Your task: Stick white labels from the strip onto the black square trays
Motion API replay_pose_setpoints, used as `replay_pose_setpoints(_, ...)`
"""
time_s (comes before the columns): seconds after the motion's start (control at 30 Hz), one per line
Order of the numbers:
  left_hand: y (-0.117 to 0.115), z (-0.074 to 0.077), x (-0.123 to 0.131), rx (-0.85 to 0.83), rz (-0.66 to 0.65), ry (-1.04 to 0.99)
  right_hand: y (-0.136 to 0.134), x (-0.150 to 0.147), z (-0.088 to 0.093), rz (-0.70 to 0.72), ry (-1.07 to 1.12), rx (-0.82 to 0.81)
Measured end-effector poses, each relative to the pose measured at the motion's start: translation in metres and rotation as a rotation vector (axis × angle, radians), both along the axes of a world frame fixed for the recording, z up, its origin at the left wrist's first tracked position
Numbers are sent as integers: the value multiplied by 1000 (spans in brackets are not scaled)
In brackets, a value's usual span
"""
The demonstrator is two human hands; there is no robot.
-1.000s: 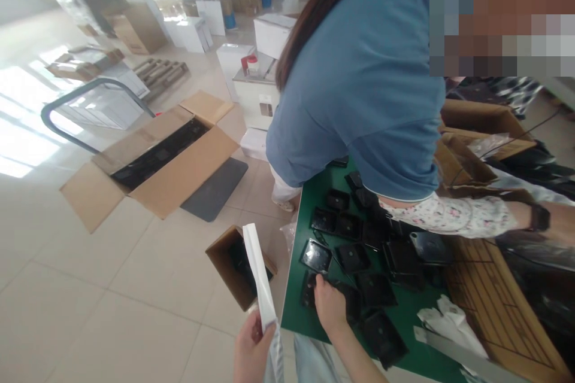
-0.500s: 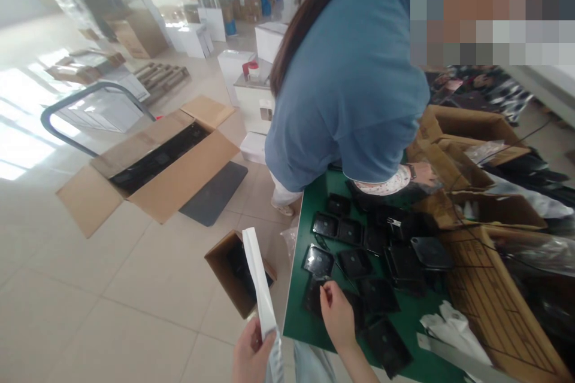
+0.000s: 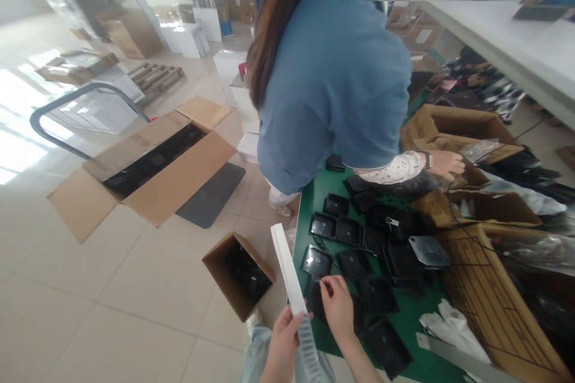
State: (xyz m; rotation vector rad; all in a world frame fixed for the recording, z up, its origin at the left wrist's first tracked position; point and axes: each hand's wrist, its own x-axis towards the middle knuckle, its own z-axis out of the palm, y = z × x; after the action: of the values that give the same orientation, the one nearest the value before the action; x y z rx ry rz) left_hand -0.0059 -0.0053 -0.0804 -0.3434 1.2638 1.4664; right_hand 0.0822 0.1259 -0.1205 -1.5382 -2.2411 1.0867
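My left hand (image 3: 284, 335) is closed on a long white strip of labels (image 3: 290, 275), which slants up past the near left edge of the green table. Pale marks in a row show on its lower part. Over the table, my right hand (image 3: 336, 305) is pinched, thumb against fingers; anything between the fingertips is too small to name. Its fingertips are close above a dark flat case (image 3: 315, 299), partly hidden by the hand. Around it several black flat cases (image 3: 354, 263) lie in rows, one with a shiny clear face (image 3: 317, 261).
A co-worker in a blue shirt (image 3: 332, 72) leans over the far end of the green table (image 3: 323, 344), reaching toward cardboard boxes (image 3: 489, 305) at right. A small open carton (image 3: 220, 269) stands on the floor; a bigger one (image 3: 179, 179) sits on a trolley. White gloves (image 3: 453, 323) lie near right.
My left hand and the label strip have moved right, closer to my right hand. My right hand stays pinched in nearly the same place. The co-worker's hand has reached farther right.
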Motion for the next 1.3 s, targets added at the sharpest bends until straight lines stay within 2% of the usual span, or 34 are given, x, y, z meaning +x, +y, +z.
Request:
replay_pose_setpoints(0.1, 10, -21, 17, 34, 174, -152, 0, 1, 5, 59, 58, -43)
replay_pose_setpoints(0.17, 12, -27, 22, 45, 241, -192, -1, 4, 9, 116, 90, -66)
replay_pose_setpoints(0.4, 12, -23, 22, 42, 318, -254, -3, 5, 14, 204, 4, -75)
replay_pose_setpoints(0.63, 13, -23, 21, 10, 284, -223, -5, -2, -5, 337, -443, 280)
replay_pose_setpoints(0.73, 12, -22, 21, 0, 262, -197, -7, 2, -13, 350, -494, 345)
replay_pose_setpoints(0.87, 12, -24, 21, -5, 276, -195, -13, 7, -19, 341, -477, 392)
replay_pose_setpoints(0.97, 13, -26, 21, -14, 276, -191, -14, 7, -23, 268, -474, 421)
replay_pose_setpoints(1.1, 15, -28, 22, -36, 283, -196, -6, 5, -18, 234, -464, 397)
replay_pose_setpoints(1.2, 13, -31, 22, -59, 262, -207, 4, 2, -8, 224, -278, 328)
replay_pose_setpoints(1.3, 9, -35, 19, -79, 218, -180, 21, -7, 2, 116, -48, 232)
